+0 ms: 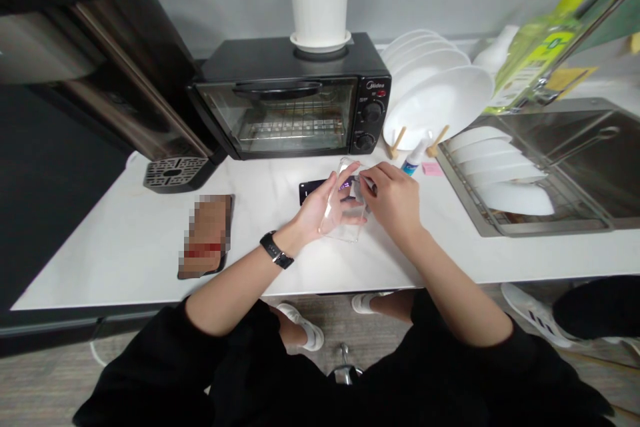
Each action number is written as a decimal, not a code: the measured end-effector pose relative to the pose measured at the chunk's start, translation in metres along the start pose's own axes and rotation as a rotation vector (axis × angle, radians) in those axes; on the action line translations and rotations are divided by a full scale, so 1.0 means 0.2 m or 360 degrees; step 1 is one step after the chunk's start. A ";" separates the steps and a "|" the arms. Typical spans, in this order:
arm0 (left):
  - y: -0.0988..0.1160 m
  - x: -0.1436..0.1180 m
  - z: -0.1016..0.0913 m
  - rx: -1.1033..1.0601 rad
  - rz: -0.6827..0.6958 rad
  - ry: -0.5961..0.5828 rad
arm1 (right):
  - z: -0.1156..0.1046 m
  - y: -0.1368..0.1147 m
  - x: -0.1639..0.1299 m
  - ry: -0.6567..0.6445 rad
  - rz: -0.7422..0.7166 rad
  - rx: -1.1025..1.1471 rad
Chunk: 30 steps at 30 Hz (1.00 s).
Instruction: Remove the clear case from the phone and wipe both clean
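My left hand (320, 207) is closed around a clear phone case (350, 233), which is tilted up above the counter. At the upper right edge of the case, my right hand (393, 200) is pinched on a small grey cloth-like piece (357, 188); its exact kind is hard to make out. Behind my left hand a dark phone (311, 188) lies on the counter, partly covered by the hand and case. Just beyond my right hand stands a small spray bottle (414, 157) with a blue label, with a pink pad (430, 169) next to it.
A black toaster oven (290, 113) bears a white pot (320, 0). White plates (430, 107) stand in a rack near the sink (480, 223). Leftward are a drinks machine (145, 80) and a second phone (206, 237) on the white counter (150, 260). Another person's shoe (535, 313) shows at lower right.
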<state>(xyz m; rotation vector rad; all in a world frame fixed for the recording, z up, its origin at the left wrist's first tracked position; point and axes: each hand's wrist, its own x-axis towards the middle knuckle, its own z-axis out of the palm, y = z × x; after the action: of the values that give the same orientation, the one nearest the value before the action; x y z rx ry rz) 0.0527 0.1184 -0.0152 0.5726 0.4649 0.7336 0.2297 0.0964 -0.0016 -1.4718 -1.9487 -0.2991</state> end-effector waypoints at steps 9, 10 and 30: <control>-0.04 0.01 -0.01 -0.0076 -0.0169 -0.0003 | 0.04 -0.08 0.05 0.0252 0.0078 0.0418; -0.05 0.02 -0.01 -0.0051 -0.0145 -0.0001 | 0.04 -0.10 0.05 0.0221 0.0131 0.0533; 0.02 -0.01 0.03 0.0124 0.0162 0.0021 | -0.06 -0.18 -0.26 -0.0419 -0.0236 0.0140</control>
<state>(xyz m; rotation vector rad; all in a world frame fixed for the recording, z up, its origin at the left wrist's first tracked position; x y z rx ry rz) 0.0525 0.1177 -0.0086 0.6686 0.4809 0.8192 0.2083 0.0375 -0.0185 -1.3682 -2.2558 -0.0848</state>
